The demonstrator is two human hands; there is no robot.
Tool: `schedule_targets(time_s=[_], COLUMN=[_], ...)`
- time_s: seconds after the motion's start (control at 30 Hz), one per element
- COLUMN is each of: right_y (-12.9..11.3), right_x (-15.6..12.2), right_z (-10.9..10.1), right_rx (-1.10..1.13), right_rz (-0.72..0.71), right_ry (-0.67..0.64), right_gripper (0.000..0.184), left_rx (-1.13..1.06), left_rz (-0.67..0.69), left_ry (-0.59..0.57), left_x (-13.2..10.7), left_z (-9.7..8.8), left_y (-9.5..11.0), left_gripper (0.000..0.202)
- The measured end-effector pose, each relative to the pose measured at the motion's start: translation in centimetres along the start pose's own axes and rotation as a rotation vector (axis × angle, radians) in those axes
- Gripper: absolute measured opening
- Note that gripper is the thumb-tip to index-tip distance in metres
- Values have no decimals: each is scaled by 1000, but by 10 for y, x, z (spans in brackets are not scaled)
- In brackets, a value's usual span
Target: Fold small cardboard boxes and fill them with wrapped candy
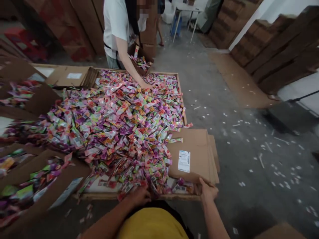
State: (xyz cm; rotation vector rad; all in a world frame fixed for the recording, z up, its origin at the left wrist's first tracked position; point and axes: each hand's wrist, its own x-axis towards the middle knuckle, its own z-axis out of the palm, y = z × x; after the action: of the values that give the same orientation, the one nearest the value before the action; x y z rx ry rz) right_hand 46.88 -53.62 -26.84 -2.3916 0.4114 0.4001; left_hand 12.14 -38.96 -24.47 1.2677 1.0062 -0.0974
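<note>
the fingers of your right hand [208, 192] are grasping the near edge of a flattened cardboard stack [194, 141], with the thumb on top near its corner; the stack extends forward from them, and a white label [183, 161] faces up ahead and to their left. the fingers of your left hand [140, 196] are curled down at the near side of the packet heap [119, 116], touching small colourful packets there; you cannot tell from this view whether they are clenched on one. the heap spreads ahead of those fingers and well off to their left, over the desk [174, 197], whose wooden rim runs just beneath both your hands. left of your left fingers stands a cardboard carton [78, 167] with packets inside. well ahead of them, a co-worker's hand [146, 86] reaches onto the heap's far side. right of your right fingers, pale scraps [261, 161] litter the floor [239, 192].
</note>
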Motion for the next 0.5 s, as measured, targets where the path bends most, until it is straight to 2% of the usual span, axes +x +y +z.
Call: schedule_targets(time_s=[0.07,0.1,0.13,0.2,0.27,0.37,0.43,0.5], right_y=[-1,-4,-9,-23,-45,-90,-125,-156], right_x=[-1,-2,-3,-7,-14,-36,-61,-96], right_z=[-2,-4,-6,-11,-20,-44,-72,-108], right_rx=[148,223,292,405,496,616,592,458], right_rz=[74,103,116,98,22,-183,-425,-741], right_ry=[-4,-12,-34,-100,-154,-158,-122,-73], right_gripper=[52,52,51,52,56,58,53,44], left_rx=[0,-9,-23,-64,-131,-224,-251,-258], left_rz=[23,36,54,99,129,135,153,204], left_ry=[-21,9,65,184,241,226,219,240], left_x=[32,51,70,102,119,107,81,51], left_z=[-2,-9,-19,-42,-65,-86,-93,-98], left_y=[18,31,47,84,121,159,170,173], left_gripper=[15,12,18,51,74,83,76,69])
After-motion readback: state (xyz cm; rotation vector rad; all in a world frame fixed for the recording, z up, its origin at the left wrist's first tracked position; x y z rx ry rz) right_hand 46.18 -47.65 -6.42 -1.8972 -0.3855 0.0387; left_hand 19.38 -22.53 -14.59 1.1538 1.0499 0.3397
